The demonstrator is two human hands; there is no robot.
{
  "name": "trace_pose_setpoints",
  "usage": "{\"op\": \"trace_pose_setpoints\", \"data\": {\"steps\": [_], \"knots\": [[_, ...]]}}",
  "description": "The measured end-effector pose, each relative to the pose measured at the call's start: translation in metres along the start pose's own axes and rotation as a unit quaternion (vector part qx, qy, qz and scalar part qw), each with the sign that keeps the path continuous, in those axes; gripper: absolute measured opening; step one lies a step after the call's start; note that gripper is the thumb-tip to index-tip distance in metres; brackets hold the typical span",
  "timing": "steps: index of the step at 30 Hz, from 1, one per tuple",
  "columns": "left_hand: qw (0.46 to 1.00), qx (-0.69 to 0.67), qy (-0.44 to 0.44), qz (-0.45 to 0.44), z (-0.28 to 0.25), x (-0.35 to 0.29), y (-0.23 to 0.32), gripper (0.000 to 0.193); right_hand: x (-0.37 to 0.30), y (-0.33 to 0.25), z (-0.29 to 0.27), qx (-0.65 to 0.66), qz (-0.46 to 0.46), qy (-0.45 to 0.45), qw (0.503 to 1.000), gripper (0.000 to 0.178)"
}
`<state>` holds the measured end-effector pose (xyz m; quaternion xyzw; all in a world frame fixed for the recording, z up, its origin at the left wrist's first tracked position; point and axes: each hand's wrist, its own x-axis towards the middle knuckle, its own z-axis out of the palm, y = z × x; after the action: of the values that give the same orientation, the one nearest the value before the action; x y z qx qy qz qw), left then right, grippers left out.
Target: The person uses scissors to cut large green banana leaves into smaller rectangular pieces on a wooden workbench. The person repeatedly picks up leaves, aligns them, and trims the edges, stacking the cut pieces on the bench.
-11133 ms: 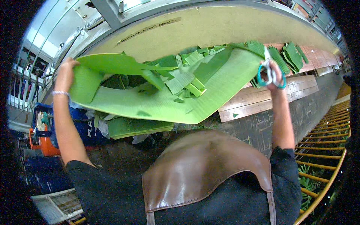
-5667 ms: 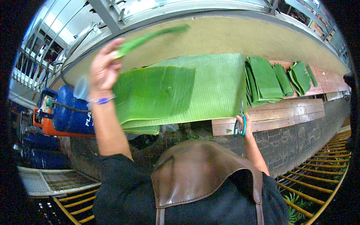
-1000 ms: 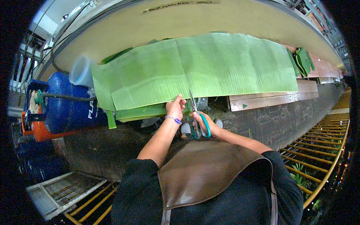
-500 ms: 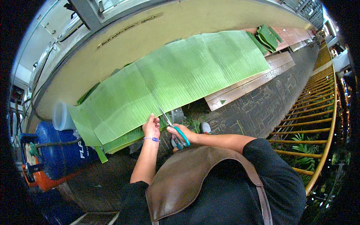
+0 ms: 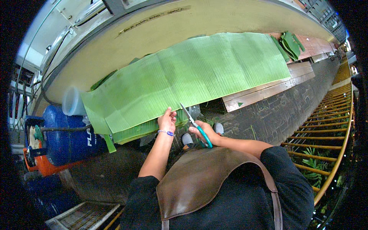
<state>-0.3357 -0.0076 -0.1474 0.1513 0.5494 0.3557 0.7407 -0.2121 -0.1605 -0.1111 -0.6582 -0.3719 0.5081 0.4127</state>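
Observation:
A long green banana leaf (image 5: 191, 71) is spread over a wooden bench, with more leaf layers beneath its near left edge. My left hand (image 5: 167, 122), with a beaded bracelet at the wrist, is closed on the leaf's near edge. To its right, my right hand (image 5: 202, 132) grips scissors (image 5: 207, 138) with teal handles. Their blades point up and away from me, and the tips overlap the leaf's near edge. I cannot tell whether the blades are cutting into it.
On the left stand a translucent tub (image 5: 73, 101) and a blue drum (image 5: 69, 130). Folded leaf pieces (image 5: 291, 45) lie at the bench's far right, and a small green scrap (image 5: 240, 104) rests on the boards (image 5: 268, 86). A yellow railing (image 5: 322, 138) runs along the paved walkway.
The view has shifted, so the scene sits farther right. My right hand has moved slightly away from my left, and the scissors have turned, their handles now seen more edge-on.

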Motion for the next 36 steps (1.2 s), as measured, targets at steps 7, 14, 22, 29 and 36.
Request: {"op": "trace_pose_setpoints", "data": {"steps": [7,14,22,29,36], "knots": [[0.946,-0.251,-0.17,-0.116,-0.003,-0.019,0.077,0.01,0.028,0.019,-0.013,-0.07,0.073,-0.018,0.995,0.047],[0.843,-0.366,-0.379,0.104,0.003,-0.123,0.264,0.017,0.042,0.029,-0.025,-0.117,0.024,-0.021,0.993,0.052],[0.877,-0.273,-0.376,0.122,0.061,-0.163,0.212,0.006,0.035,-0.005,-0.043,0.059,0.063,-0.067,0.994,0.04],[0.961,-0.056,-0.264,-0.053,0.115,-0.094,0.013,0.012,0.06,-0.037,-0.106,0.41,0.001,-0.078,0.909,0.059],[0.934,0.079,-0.279,-0.21,0.1,-0.04,-0.056,0.016,0.1,-0.009,-0.154,0.218,-0.001,0.038,0.975,0.029]]}}
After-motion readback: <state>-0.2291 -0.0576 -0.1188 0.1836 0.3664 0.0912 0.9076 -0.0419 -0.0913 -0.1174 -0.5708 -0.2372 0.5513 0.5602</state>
